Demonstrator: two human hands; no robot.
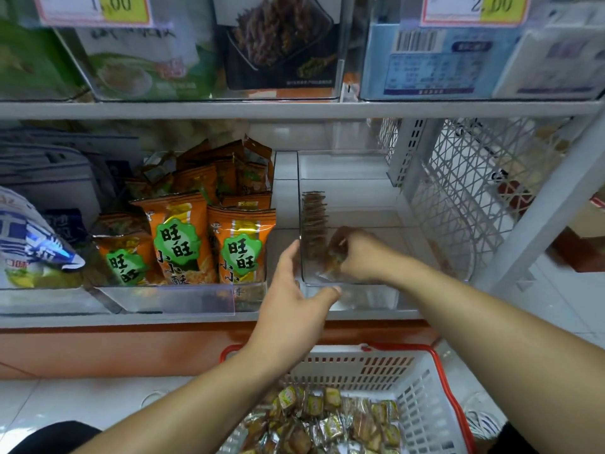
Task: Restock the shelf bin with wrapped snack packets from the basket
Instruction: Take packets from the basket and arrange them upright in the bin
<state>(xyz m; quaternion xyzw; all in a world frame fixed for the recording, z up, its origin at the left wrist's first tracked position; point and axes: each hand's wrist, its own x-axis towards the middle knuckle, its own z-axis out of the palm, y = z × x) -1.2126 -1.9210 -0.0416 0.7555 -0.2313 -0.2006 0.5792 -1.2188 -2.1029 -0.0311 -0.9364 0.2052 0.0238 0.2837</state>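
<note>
1. Shelf (294,317): a white store shelf; clear bins stand side by side on it.
2. Basket (422,381): white with a red rim, on the floor below the shelf. It holds a loose heap of packets (330,417), small and foil-wrapped, green-labelled or brown.
3. Orange bags (209,237): a neighbouring bin to the left, full and upright; not part of the task.
4. Bin (366,280): clear plastic, mostly bare. A short row (314,214) of brown packets stands on edge against its left wall.
5. Left hand (294,299): fingers straight along the bin's left wall, thumb at its front lip; it steadies the bin and holds nothing.
6. Right hand (357,253): inside the bin near the front, fingers curled round a brown packet (334,260). Judged step: setting it at the front of the row.
7. Handling, by judgement: each packet looks light, with a slick, crinkly wrapper around a small firm piece. Hard squeezing may crush the contents. The flat faces, pinched between thumb and fingers, offer the surest hold; the sealed end flaps are likely to slip.
</note>
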